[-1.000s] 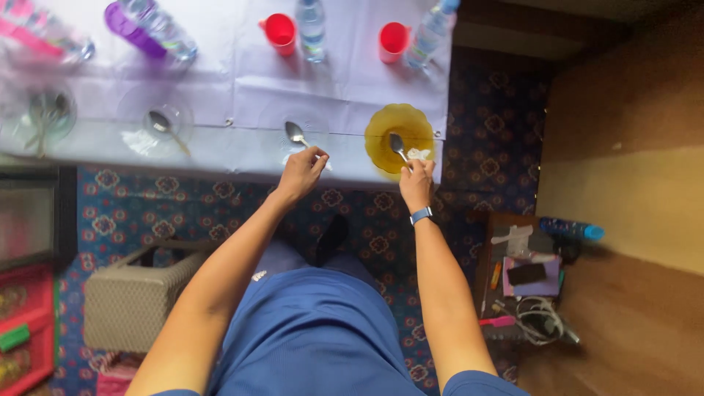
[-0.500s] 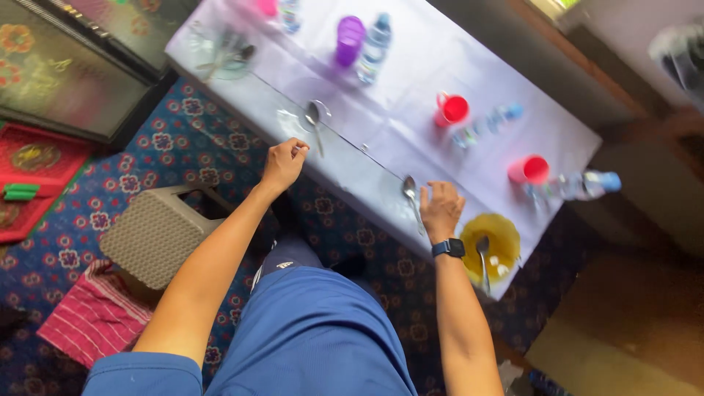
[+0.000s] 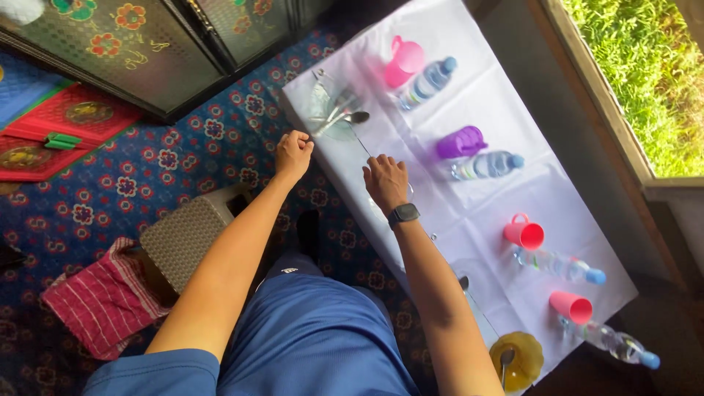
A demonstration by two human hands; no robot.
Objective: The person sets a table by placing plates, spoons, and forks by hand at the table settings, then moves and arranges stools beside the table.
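Bright daylight from the window side; soft shadows, slight motion blur, wide-angle edge distortion.

The right hand [image 3: 386, 181] covers whatever lies beneath it on the tabletop [image 3: 469, 205]; its grip cannot be judged. The right forearm hides most of a spoon [image 3: 463, 282]. The amber bowl [image 3: 518, 361] runs off the bottom edge.

Both hands have moved from the yellow plate [image 3: 524, 357] end to the clear plate [image 3: 330, 110].

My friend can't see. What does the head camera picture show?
A person's left hand and right hand reach a long white-clothed table edge, near a clear plate holding spoons. Coloured cups and water bottles line the table.
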